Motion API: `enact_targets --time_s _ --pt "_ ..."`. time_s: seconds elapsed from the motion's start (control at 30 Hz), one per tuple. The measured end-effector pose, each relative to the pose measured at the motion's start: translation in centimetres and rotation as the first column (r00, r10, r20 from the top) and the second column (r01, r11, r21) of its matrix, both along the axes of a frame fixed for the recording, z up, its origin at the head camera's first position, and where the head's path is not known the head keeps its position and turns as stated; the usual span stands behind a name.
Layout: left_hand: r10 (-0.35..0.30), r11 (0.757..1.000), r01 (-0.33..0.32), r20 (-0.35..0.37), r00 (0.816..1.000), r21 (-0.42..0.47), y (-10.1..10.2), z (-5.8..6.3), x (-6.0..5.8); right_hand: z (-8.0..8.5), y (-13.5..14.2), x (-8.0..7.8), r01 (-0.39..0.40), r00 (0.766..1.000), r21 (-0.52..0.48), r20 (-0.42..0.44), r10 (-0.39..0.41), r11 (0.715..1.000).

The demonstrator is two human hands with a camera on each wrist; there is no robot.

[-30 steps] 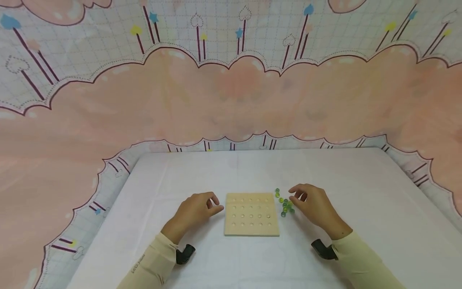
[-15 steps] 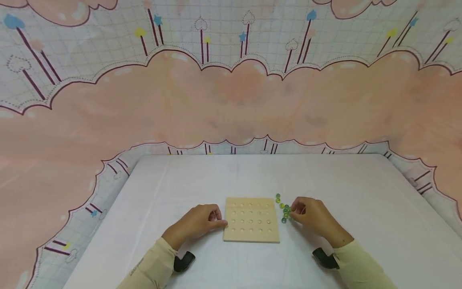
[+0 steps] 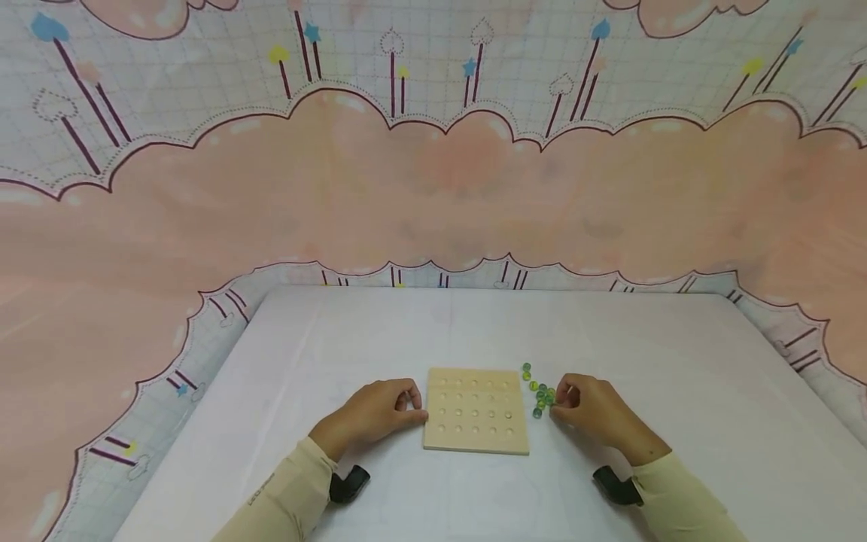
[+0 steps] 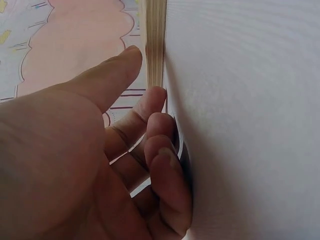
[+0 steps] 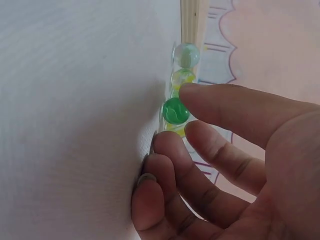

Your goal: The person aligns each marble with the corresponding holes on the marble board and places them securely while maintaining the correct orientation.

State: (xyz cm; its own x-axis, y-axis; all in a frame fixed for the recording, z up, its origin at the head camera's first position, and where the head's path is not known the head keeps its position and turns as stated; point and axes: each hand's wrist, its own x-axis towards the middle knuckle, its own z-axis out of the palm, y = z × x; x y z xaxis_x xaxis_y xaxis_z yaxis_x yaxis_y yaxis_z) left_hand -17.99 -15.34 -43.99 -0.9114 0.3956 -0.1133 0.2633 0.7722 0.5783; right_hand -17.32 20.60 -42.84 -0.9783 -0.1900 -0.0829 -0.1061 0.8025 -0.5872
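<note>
A square wooden board [image 3: 476,435] with rows of round dimples lies on the white table. One dimple near its right edge looks slightly different, perhaps holding a clear marble. My left hand [image 3: 372,412] rests at the board's left edge, thumb and forefinger close to or touching its side [image 4: 156,45], other fingers loosely curled on the table. Right of the board lies a cluster of green and yellow glass marbles [image 3: 542,394]. Beside them is my right hand [image 3: 592,410]. Its thumb and forefinger stand apart next to a green marble [image 5: 175,112], the thumb partly overlapping it in view.
White cloth covers the table [image 3: 379,331]. Behind it hangs a peach and white patterned curtain [image 3: 433,188]. More marbles, one pale [image 5: 187,55], sit between my right hand and the board. Black camera mounts [image 3: 348,484] are on both wrists.
My left hand has come right and down to the board's left edge. My right hand has lowered to the marbles, its thumb and forefinger beside them. The head view has shifted slightly.
</note>
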Motion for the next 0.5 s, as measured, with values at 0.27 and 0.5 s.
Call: enact_targets --time_s 0.27,0.5 --pt "0.001 1.000 -0.001 -0.017 1.000 -0.027 0.39 -0.07 -0.37 -0.19 0.31 -0.20 -0.001 1.000 0.013 0.009 0.001 1.000" --pt "0.036 0.998 -0.036 0.002 0.999 -0.051 0.50 -0.20 -0.47 -0.16 0.18 -0.51 -0.008 1.000 0.017 0.007 0.008 1.000"
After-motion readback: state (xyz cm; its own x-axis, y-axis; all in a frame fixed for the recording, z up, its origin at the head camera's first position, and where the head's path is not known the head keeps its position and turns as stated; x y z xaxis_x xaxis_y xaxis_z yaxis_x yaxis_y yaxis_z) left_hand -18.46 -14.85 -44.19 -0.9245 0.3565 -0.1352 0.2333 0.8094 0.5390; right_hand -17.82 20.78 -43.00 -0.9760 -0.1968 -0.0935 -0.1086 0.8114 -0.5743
